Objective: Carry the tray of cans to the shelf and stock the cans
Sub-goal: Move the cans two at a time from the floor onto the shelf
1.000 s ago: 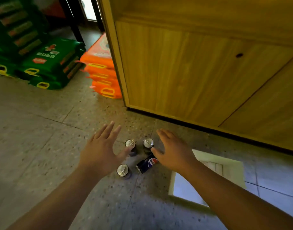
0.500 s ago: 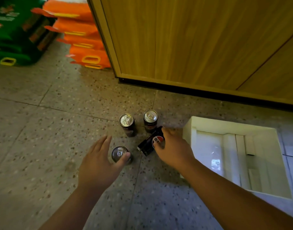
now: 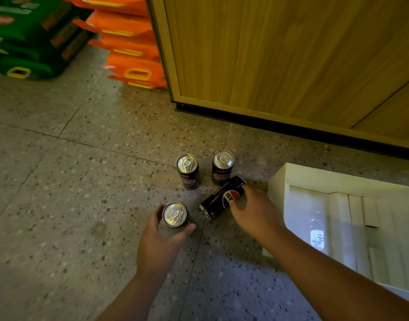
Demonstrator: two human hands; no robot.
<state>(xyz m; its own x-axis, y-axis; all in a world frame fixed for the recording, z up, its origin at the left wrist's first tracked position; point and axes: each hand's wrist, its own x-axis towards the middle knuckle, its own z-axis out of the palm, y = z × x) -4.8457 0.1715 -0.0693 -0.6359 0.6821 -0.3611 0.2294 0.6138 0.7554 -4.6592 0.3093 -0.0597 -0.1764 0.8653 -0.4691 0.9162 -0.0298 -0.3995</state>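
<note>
A speckled terrazzo floor point(image 3: 60, 181) with thin joint lines fills most of the head view, and a wooden cabinet point(image 3: 279, 54) with a black kick strip along its base closes off the 12 to 2 o'clock side. At 11 o'clock, against the cabinet's corner, lies a stack of orange packs point(image 3: 129, 49), and at 10 o'clock a stack of green packs point(image 3: 25, 38). Four dark cola cans stand or lie on the floor near the centre: two upright cans point(image 3: 187, 171) side by side at 12 o'clock, apart from each other; one near upright can point(image 3: 175, 214) at 7 o'clock of them; and one tipped can point(image 3: 223, 197) on its side, its far end touching the right-hand upright one. The left hand point(image 3: 159, 242) curls thumb and fingers around the near upright can. The right hand point(image 3: 252, 212) pinches the tipped can between thumb and fingers. The white tray point(image 3: 277, 188) sits empty on the floor at 3 o'clock, just beside the right hand.
</note>
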